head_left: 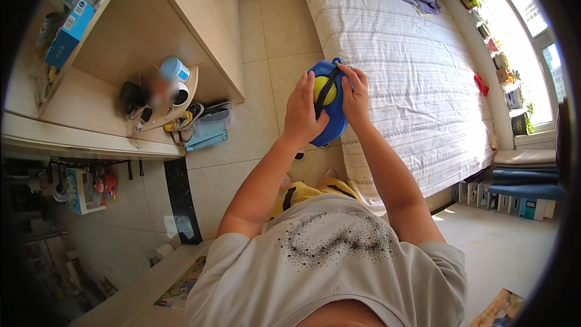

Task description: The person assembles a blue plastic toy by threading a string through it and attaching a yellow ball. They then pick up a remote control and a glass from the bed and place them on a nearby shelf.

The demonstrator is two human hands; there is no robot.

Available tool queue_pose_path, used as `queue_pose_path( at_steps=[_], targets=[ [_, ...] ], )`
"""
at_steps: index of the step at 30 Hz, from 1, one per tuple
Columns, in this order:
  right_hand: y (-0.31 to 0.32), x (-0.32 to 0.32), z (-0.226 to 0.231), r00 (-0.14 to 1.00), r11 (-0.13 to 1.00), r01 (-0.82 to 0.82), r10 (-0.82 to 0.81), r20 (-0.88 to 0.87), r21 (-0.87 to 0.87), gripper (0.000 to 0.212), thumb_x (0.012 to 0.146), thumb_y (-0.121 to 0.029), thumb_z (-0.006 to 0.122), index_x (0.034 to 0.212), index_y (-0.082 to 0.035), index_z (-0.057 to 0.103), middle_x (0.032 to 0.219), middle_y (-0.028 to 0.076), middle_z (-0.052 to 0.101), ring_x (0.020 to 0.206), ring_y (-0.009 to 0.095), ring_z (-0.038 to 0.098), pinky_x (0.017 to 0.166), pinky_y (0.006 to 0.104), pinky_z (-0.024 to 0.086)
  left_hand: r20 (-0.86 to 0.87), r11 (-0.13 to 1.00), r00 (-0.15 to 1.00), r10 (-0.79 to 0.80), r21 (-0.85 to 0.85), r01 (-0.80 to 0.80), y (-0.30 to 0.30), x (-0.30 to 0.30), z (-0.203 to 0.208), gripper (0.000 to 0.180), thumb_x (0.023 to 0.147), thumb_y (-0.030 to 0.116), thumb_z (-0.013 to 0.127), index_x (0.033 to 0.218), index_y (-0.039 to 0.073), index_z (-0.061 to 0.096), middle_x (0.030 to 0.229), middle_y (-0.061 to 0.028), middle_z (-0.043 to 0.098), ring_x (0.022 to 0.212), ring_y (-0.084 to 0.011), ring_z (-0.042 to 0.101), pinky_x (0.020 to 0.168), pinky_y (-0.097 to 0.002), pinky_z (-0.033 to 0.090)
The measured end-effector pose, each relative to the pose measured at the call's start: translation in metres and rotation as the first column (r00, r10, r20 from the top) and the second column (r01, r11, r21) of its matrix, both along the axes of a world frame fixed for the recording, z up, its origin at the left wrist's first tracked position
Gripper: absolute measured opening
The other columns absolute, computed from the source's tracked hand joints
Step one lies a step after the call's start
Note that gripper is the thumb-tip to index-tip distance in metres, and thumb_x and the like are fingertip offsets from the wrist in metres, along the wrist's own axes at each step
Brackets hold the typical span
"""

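In front of me, over the floor beside the bed, both hands hold a blue plastic base (339, 122) that looks like a tennis trainer base. A yellow-green ball (327, 88), like a tennis ball, sits in it, with a black strap (324, 98) running across. My left hand (302, 108) presses against the ball's left side, its fingers long and the thumb near the strap's lower end. Closed on the right rim, my right hand (356, 92) has its fingertips at the strap's upper end. The base's left edge is partly hidden behind my left hand.
A bed (387, 60) with a striped cover stands at the right, below a window sill with potted plants (502, 60). On the left, an open cabinet (130, 30) holds a small shelf with cups. Shoes (187, 122) and a light-blue bag (207, 135) lie beside it.
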State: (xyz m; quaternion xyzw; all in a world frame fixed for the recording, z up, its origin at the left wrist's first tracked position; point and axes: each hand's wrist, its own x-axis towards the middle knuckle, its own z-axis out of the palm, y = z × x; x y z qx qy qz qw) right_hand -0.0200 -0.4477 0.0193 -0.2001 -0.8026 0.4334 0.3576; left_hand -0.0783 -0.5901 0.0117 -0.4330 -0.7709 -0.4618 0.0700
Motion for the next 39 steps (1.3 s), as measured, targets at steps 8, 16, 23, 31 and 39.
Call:
queue_pose_path(
  at_steps=[8,16,23,31,39],
  targets=[
    [-0.005,-0.002,0.01,0.999,0.999,-0.033,0.033,0.001,-0.029,0.026,0.094,-0.013,0.048,0.116,-0.014,0.061,0.115,0.014,0.049,0.105,0.028,0.051,0.09,0.0328,0.043,-0.056,0.999,0.998,-0.008,0.053,0.011,0.0,-0.007,0.004,0.082,0.078,0.026,0.07,0.141,0.001,0.023,0.138,-0.0239,0.036,0.127,-0.0384,0.037,0.105,-0.0427,0.031],
    [-0.007,0.0,0.013,0.999,1.0,0.0,0.001,0.044,-0.029,0.027,0.093,-0.012,0.049,0.117,-0.013,0.062,0.116,0.013,0.05,0.108,0.025,0.051,0.093,0.0324,0.041,0.042,0.996,0.999,-0.031,0.087,0.027,-0.001,-0.004,0.001,0.084,0.077,0.03,0.071,0.141,0.001,0.024,0.139,-0.0234,0.035,0.128,-0.0386,0.035,0.105,-0.0453,0.028],
    [-0.006,-0.003,0.01,1.0,0.999,-0.015,0.016,0.01,-0.03,0.026,0.094,-0.013,0.048,0.117,-0.013,0.061,0.115,0.014,0.049,0.106,0.028,0.051,0.091,0.0334,0.042,-0.043,0.987,0.999,-0.001,0.158,0.008,-0.005,-0.01,-0.001,0.07,0.089,0.038,0.054,0.142,0.001,0.026,0.143,-0.0239,0.029,0.13,-0.0401,0.031,0.105,-0.0464,0.026],
    [-0.007,-0.003,0.006,0.998,0.997,-0.06,0.058,-0.024,-0.049,0.026,0.093,-0.011,0.049,0.116,-0.013,0.061,0.115,0.014,0.049,0.107,0.027,0.051,0.093,0.0324,0.04,-0.06,0.999,0.998,-0.011,0.033,0.013,-0.008,-0.02,0.0,0.061,0.092,0.035,0.051,0.142,0.007,0.03,0.143,-0.0238,0.028,0.129,-0.0406,0.032,0.105,-0.0468,0.026],
    [0.005,0.003,-0.003,0.995,0.985,-0.093,0.086,-0.054,-0.146,0.029,0.094,-0.012,0.046,0.119,-0.008,0.06,0.118,0.011,0.054,0.111,0.022,0.051,0.097,0.0298,0.037,0.826,0.96,0.533,-0.185,0.267,-0.081,-0.027,-0.027,-0.039,0.058,0.092,0.04,0.053,0.138,0.009,0.036,0.135,-0.0126,0.044,0.121,-0.0227,0.045,0.1,-0.035,0.037]
  ],
)
